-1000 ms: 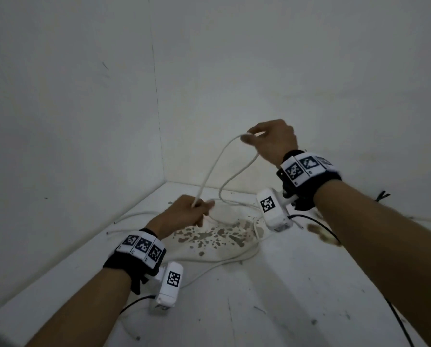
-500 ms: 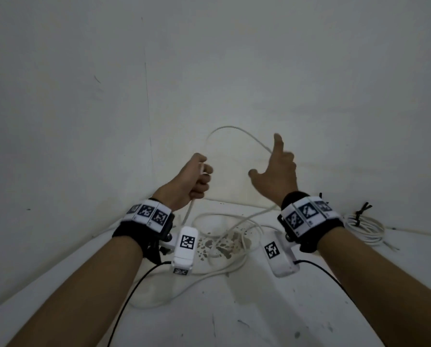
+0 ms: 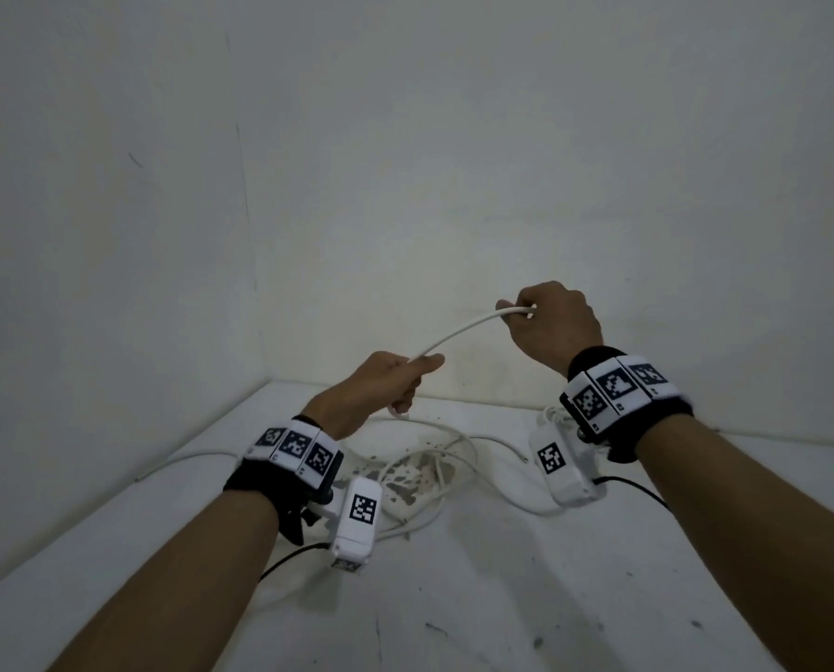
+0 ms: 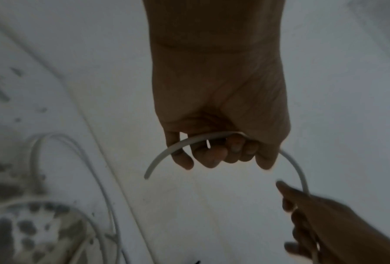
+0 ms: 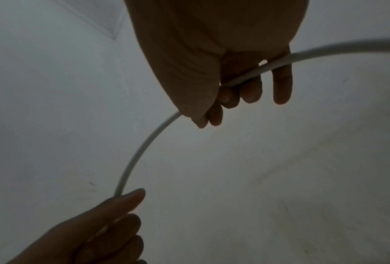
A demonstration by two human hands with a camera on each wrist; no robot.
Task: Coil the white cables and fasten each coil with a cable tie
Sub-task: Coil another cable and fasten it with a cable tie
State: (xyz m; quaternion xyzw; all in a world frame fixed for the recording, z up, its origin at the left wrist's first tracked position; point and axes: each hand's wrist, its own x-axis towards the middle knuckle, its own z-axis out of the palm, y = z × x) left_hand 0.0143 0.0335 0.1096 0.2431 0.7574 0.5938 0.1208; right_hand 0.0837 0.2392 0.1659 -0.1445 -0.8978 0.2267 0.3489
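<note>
- The thin white round cable spans in the air between both hands, above the white floor.
- The left hand curls round its lower end.
- The right hand grips its upper part.
- More loose white cable loops lie below.

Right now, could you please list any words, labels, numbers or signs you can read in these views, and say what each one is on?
No readable words or numbers.
Left wristband: black-and-white square code markers, no text; tiny marks beneath them too small to read.
Right wristband: the same.
Left wrist camera: one code marker.
Right wrist camera: one code marker.
Cable, walls: nothing printed that shows.
</note>
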